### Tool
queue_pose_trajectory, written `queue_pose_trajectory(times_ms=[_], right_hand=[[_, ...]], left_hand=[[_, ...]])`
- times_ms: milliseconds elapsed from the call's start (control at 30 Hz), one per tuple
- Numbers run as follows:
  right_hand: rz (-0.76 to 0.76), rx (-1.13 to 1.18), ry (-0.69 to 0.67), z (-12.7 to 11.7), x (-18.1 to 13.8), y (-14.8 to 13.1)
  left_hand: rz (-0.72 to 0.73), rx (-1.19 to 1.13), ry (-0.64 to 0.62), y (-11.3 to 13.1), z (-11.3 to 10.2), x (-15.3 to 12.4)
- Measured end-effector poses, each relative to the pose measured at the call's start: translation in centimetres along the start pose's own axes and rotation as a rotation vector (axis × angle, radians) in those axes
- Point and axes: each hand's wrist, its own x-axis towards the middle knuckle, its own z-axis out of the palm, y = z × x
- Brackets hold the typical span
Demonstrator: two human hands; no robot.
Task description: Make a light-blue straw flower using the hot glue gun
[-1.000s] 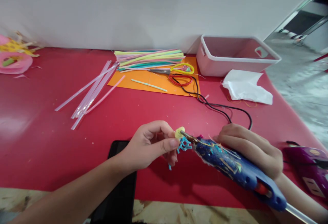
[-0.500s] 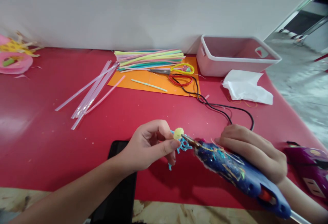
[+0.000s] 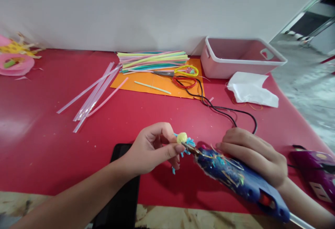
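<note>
My left hand pinches a small craft piece made of blue straw bits with a yellow blob on top, held just above the red table. My right hand grips a blue glue gun spattered with dried glue and straw scraps. Its metal nozzle touches the craft piece just below the yellow blob. The gun's black cord runs back across the table towards the orange sheet.
An orange sheet carries a bundle of coloured straws and scissors. Clear glue sticks lie to the left. A white bin and tissue sit at right. A purple glue gun lies at far right, a black phone below my left wrist.
The glue gun's nozzle has shifted slightly left and down, from the yellow blob's side to just under it. My left hand has turned the piece a little.
</note>
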Motion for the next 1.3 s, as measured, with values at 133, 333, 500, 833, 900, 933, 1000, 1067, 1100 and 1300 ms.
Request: queue_pose_trajectory(times_ms=[133,333,500,833,900,933,1000,1067,1100,1300], right_hand=[[0.017,-0.03,0.019,-0.1,-0.2,0.1],[0.008,0.009,-0.006,-0.2,-0.3,0.1],[0.024,0.03,0.016,-0.3,0.3,-0.2],[0.08,0.037,0.004,-0.7,0.6,-0.5],[0.092,0.035,-0.039,-0.8,0.5,-0.6],[0.094,0.04,-0.048,-0.9,0.5,-0.7],[0.089,0.049,-0.044,-1.0,0.5,-0.7],[0.086,0.053,-0.036,-1.1,0.5,-0.7],[0.096,0.054,-0.046,-1.1,0.4,-0.7],[0.173,0.075,-0.103,-1.2,0.0,-1.0]], left_hand=[[0.01,0.007,0.01,0.0,0.0,0.0],[0.009,-0.014,0.026,-0.1,0.0,0.0],[0.024,-0.029,0.035,-0.2,-0.2,0.0],[0.104,-0.02,0.06,-0.2,-0.1,0.1],[0.111,-0.026,0.069,-0.2,-0.1,0.1],[0.115,-0.029,0.069,-0.2,-0.1,0.1],[0.126,-0.032,0.07,-0.2,-0.2,0.1],[0.13,-0.03,0.076,-0.3,-0.2,0.1],[0.127,-0.026,0.079,-0.3,-0.2,0.1],[0.088,0.002,0.068,-0.2,-0.1,0.0]])
